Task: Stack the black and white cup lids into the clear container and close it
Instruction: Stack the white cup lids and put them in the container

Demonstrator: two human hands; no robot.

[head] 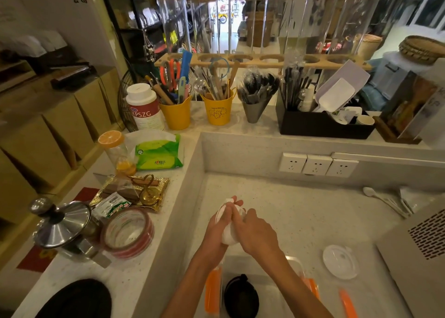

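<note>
Both hands, left and right, clamped on 1 stack of white lids, count unreadable, above the counter. 1 black lid in the container. 1 clear lid right.

Speckled white counter, wall sockets, dark shelving

Two bare forearms are showing from the bottom edge, with no sleeves, watch, bracelet or gloves on them. The left hand and the right hand are wearing no rings that can be made out. The nails are looking short and unpainted, though they are showing too small to be sure
</note>
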